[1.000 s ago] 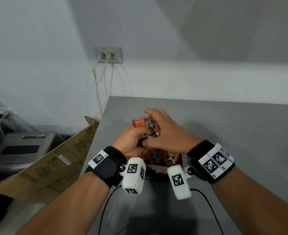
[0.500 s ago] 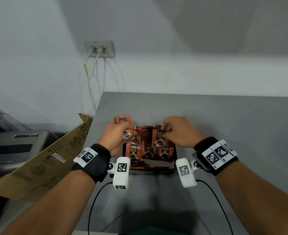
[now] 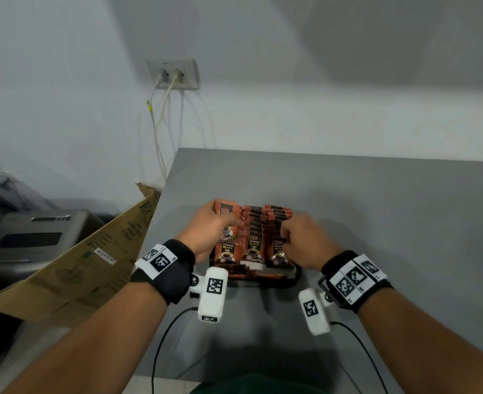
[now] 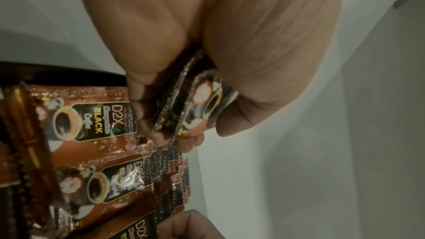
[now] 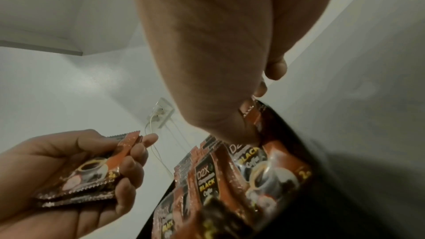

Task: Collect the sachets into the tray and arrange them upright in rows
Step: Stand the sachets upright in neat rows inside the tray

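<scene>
A black tray [image 3: 297, 275] sits on the grey table [image 3: 376, 200], holding several orange-brown coffee sachets [image 3: 253, 245] that stand upright in three rows. My left hand [image 3: 223, 227] hovers at the tray's left edge and grips a small stack of sachets [image 4: 195, 104], also visible in the right wrist view as the held stack [image 5: 92, 174]. My right hand [image 3: 287, 237] is down on the right-hand row, with thumb and fingers pinching the top of a sachet [image 5: 251, 115] there. A few sachets lie flat along the tray's near edge.
A flattened cardboard box [image 3: 92, 251] leans against the table's left side, with a grey device [image 3: 32, 240] behind it. A wall socket [image 3: 174, 73] with white cables hangs above the table's far left corner. Black cables run off the near table edge.
The hands were together above the tray on one stack. They have parted: the right went down to the right-hand row with a sachet, and the left moved left and down with the stack.
</scene>
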